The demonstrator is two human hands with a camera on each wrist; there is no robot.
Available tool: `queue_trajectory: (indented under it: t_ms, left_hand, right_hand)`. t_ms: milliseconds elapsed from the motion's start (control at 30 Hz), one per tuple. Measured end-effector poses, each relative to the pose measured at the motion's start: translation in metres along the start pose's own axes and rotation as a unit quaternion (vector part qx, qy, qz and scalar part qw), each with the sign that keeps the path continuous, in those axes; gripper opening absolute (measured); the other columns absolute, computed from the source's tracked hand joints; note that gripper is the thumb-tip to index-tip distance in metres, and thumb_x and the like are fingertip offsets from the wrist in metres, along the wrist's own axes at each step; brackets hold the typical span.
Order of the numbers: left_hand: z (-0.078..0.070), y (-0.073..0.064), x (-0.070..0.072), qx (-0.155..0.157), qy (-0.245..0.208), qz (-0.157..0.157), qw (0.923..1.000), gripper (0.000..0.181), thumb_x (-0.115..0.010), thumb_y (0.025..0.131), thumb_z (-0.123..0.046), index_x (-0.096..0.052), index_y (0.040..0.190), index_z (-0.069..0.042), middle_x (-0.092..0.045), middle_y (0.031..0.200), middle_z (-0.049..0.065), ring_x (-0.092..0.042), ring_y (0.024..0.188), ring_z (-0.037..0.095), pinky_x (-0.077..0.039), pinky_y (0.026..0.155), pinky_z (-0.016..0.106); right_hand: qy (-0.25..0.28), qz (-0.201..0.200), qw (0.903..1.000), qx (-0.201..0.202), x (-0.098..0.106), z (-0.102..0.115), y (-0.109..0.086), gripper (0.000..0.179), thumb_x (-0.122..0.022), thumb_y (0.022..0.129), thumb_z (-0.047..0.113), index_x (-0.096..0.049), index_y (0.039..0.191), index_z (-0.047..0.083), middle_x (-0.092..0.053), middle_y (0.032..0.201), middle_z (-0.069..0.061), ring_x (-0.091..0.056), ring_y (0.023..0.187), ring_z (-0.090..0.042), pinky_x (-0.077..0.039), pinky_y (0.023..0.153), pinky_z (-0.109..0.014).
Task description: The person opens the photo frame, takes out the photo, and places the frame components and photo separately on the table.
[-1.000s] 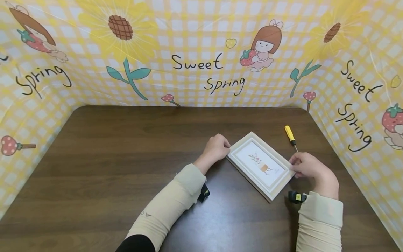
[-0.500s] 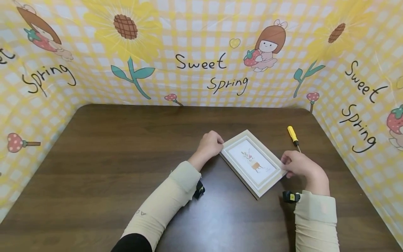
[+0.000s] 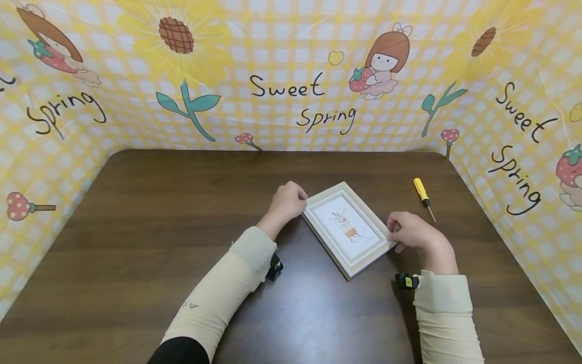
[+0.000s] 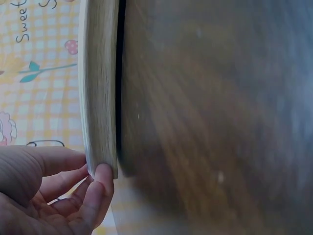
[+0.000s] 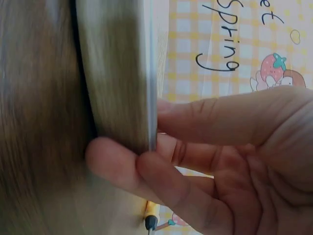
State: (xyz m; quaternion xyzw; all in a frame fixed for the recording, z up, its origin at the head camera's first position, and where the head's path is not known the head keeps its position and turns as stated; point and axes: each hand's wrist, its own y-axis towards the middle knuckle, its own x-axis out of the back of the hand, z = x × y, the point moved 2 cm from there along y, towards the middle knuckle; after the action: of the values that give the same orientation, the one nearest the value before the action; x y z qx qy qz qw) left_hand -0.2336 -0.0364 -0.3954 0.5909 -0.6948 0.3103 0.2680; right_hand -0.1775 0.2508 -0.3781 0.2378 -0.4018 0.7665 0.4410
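A cream picture frame lies face up at a slant on the dark wooden table, a print of a potted plant inside it. At its left corner, my left hand pinches the edge between thumb and fingers. My right hand grips the opposite right corner. The left wrist view shows fingertips curled against the frame's wood-grain side. In the right wrist view the thumb presses the front while two fingers bend round the side; the frame's back is hidden.
A screwdriver with a yellow and black handle lies beyond my right hand. The brown table is walled at the back and sides by a yellow checked cloth with printed flowers and words.
Both hands have moved left together with the picture frame between them, and the frame has turned slightly. The screwdriver's shaft, partly covered before by my right hand, now shows fully.
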Motion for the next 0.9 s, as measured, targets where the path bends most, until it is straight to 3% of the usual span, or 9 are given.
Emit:
queue_trajectory:
  t_ms: [400,733,900]
  left_hand:
    - [0.016,0.006,0.019,0.013,0.006,0.005,0.9999,0.022,-0.06,0.095,-0.01,-0.075,0.109,-0.003,-0.072,0.114,0.015,-0.066,0.104,0.029,-0.053,0.094,0.043]
    - [0.035,0.01,0.041,0.01,0.017,0.002,0.9998,0.024,-0.059,0.094,-0.009,-0.074,0.11,-0.001,-0.071,0.116,0.017,-0.065,0.105,0.032,-0.053,0.093,0.044]
    - [0.04,0.014,0.048,0.007,0.023,0.011,0.9996,0.023,-0.059,0.093,-0.008,-0.074,0.11,0.0,-0.071,0.117,0.018,-0.064,0.107,0.032,-0.053,0.093,0.044]
  right_hand:
    - [0.015,0.011,0.9992,0.036,-0.013,0.016,0.011,0.008,-0.06,0.092,-0.001,-0.054,0.095,-0.004,-0.06,0.075,-0.013,-0.068,0.061,-0.02,-0.056,0.071,-0.036]
    - [0.045,0.047,0.995,0.075,-0.03,0.034,0.02,0.013,-0.067,0.09,0.001,-0.053,0.09,-0.001,-0.064,0.07,-0.012,-0.069,0.06,-0.022,-0.055,0.068,-0.033]
    - [0.052,0.054,0.9945,0.073,-0.038,0.044,0.022,0.015,-0.068,0.089,0.001,-0.053,0.088,-0.001,-0.063,0.07,-0.011,-0.067,0.057,-0.019,-0.053,0.062,-0.032]
